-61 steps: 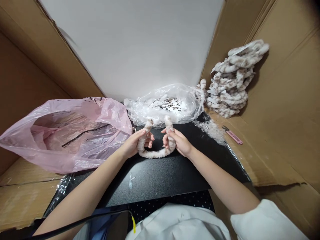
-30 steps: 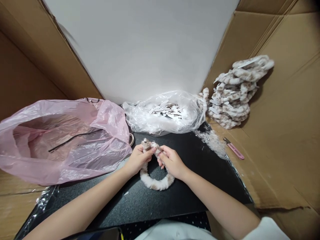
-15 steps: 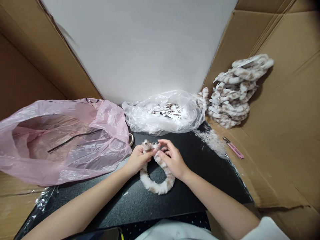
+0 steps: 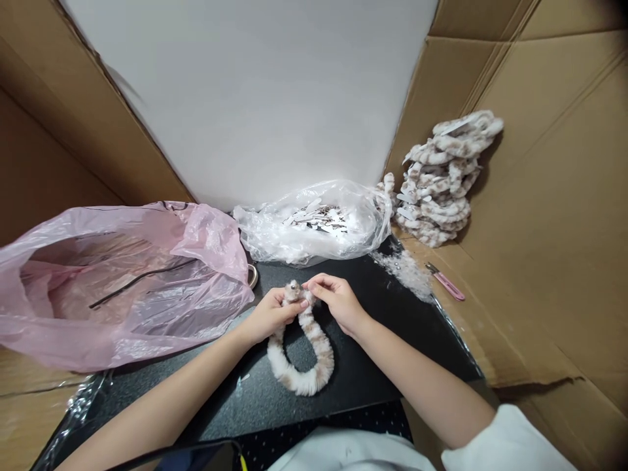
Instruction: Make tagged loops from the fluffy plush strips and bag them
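Observation:
A fluffy white and tan tube (image 4: 314, 366), bent into a loop, hangs down over the black tabletop with its two ends brought together at the top. My left hand (image 4: 275, 313) is closed around these ends, thumb across them. One end, with a small dark spot in its middle, points up beside the left fingers. My right hand (image 4: 338, 301) pinches at the other end, thumb and index finger together; whatever lies between those fingertips is too small to make out.
A pink plastic bag (image 4: 216, 235) with a dark strip lies at left, a tape roll (image 4: 252, 276) beside it. Behind is a clear bag (image 4: 269, 239) of white tags. Right stand piled fluffy loops (image 4: 441, 176), loose fluff (image 4: 407, 271) and a pink-handled cutter (image 4: 449, 284). Cardboard walls surround the table.
My right fingers have drawn together into a pinch at the tube's end. The loop has shifted slightly down and left in view, and the camera has turned a little right.

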The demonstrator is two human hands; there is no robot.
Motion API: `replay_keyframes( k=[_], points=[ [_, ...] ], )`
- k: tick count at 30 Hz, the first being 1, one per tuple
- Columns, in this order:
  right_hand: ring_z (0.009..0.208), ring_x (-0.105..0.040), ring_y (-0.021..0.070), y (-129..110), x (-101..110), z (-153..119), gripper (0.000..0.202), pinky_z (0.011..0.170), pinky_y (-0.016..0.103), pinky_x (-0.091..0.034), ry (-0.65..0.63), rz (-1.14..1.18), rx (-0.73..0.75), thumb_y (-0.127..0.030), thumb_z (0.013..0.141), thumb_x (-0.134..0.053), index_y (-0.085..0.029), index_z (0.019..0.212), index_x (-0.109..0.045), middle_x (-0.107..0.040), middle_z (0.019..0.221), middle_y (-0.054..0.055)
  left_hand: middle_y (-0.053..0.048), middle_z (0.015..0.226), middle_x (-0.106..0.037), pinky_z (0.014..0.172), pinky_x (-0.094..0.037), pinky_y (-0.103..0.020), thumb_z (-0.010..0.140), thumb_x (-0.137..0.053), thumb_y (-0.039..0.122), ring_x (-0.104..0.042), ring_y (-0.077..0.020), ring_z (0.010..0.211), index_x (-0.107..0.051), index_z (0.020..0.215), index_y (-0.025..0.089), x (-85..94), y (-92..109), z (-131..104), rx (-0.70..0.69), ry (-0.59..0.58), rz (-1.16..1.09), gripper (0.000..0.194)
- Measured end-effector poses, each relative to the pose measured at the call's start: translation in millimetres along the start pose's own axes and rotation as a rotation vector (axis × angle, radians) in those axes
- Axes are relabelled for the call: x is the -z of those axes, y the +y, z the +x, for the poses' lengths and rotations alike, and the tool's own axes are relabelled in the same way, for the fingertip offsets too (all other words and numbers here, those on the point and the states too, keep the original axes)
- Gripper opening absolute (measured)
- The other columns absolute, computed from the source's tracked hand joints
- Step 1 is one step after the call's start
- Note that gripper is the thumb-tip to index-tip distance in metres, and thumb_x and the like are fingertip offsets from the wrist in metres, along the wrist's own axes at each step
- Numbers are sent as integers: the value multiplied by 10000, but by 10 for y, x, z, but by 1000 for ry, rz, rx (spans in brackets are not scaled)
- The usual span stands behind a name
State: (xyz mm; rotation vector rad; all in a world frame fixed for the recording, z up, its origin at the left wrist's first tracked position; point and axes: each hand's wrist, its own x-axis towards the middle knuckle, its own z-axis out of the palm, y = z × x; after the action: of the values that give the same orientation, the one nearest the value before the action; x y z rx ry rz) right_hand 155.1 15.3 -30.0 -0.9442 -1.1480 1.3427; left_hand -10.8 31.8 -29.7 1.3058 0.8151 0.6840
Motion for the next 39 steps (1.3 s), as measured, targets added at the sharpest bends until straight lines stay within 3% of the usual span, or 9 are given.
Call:
replay_keyframes(
  k=[4,8,12,15,19,24,30,34,39],
  points=[
    [762,-584,146,21,6,11,245,747,294,-464,-27,-39,-33,-383,707,-719,-178,838,-691,-655,823,22,75,496,-346,415,-205,-175,669,-775,436,-272,-41,443,-519,592,139,-9,-14,12,0,42,-63,400],
    [714,-572,114,76,-30,-12,441,679,267,-475,-38,-3,-134,-367,634,-786,-201,1002,-607,-613,877,0,86,501,-379,406,-247,-157,660,-790,432,-300,-38,427,-550,700,149,-17,-20,20,-25,143,-167,373],
    [536,-549,96,101,-68,-46,433,539,247,-460,-192,67,-263,-474,656,-759,-192,894,-532,-578,676,-47,78,469,-424,375,-256,-150,635,-813,427,-325,-33,382,-525,655,150,-8,6,25,-39,215,-269,400],
    [378,-395,44,64,-57,-62,414,416,199,-321,-258,112,-334,-535,712,-704,-193,797,-487,-450,523,-107,77,439,-416,351,-253,-135,629,-821,429,-314,-18,356,-485,572,144,46,49,48,-66,271,-346,445],
    [348,-276,19,-14,-28,-69,432,398,190,-204,-342,177,-425,-574,764,-646,-163,797,-519,-360,487,-123,101,447,-404,340,-258,-91,627,-839,372,-266,13,344,-471,585,141,208,138,103,-141,391,-473,436],
    [373,-330,27,-44,-64,-64,468,426,190,-249,-381,214,-443,-594,720,-685,-155,725,-520,-365,469,-114,104,486,-433,315,-254,-69,747,-766,258,-260,19,326,-441,625,152,351,277,113,-186,481,-615,363],
    [510,-533,92,-55,-73,-111,464,538,233,-419,-468,144,-481,-575,628,-763,-153,682,-579,-557,552,-45,97,489,-397,309,-273,-69,854,-658,236,-267,9,325,-422,619,156,313,330,64,-156,464,-680,343],
    [680,-596,113,-77,-43,-149,392,669,241,-456,-508,37,-417,-426,579,-838,-154,807,-671,-657,739,-17,97,463,-367,312,-286,-84,807,-707,286,-281,-2,328,-424,598,156,257,271,68,-79,401,-648,374],
    [661,-642,141,-43,-1,-110,403,620,267,-511,-492,-6,-429,-405,624,-805,-166,883,-608,-664,788,8,68,451,-449,330,-308,-120,746,-747,363,-360,-28,341,-520,647,133,163,176,65,10,304,-534,338]
  ],
)
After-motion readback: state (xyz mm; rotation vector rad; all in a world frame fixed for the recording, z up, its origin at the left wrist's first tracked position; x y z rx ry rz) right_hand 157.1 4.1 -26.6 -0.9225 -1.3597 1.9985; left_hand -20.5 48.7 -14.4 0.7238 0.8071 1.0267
